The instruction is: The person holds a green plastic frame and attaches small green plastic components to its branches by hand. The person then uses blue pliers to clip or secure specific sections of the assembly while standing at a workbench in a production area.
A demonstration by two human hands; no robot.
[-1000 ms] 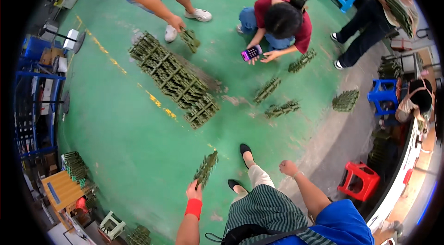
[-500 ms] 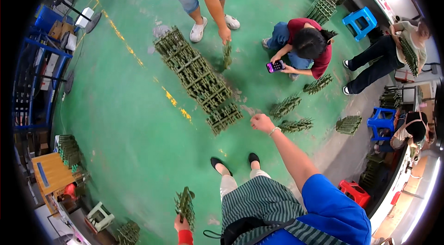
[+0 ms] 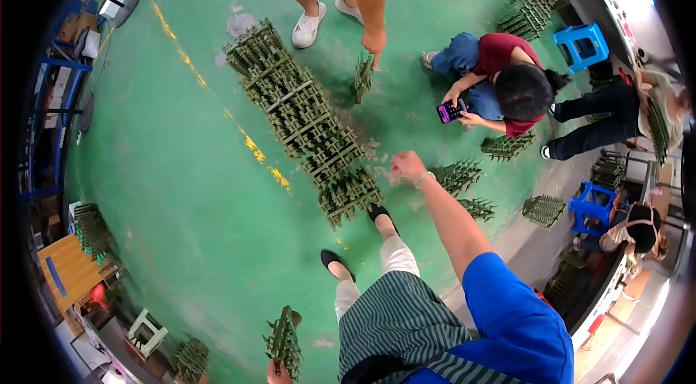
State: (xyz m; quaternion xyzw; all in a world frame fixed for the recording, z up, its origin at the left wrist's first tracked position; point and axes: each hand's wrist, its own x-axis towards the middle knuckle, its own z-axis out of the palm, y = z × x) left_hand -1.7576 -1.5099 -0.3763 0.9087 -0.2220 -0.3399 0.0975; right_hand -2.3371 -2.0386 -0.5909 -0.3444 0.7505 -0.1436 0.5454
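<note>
Head view: your left hand [image 3: 278, 374], at the lower edge, grips a spiky olive-green bundle [image 3: 283, 340].
Your right shoe [image 3: 378, 214] has since come up to the near end of the long ridged stack [image 3: 290, 105]; your right hand [image 3: 408, 165], loosely curled, shows nothing in it. Smaller bundles [image 3: 457, 176] and a crouching person [image 3: 511, 72] occupy the scuffed green floor [image 3: 181, 239] rightward.

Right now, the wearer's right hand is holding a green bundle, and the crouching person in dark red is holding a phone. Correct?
One slip: the left hand is holding the green bundle, as the head view shows. The crouching person in dark red is indeed holding a phone.
</note>
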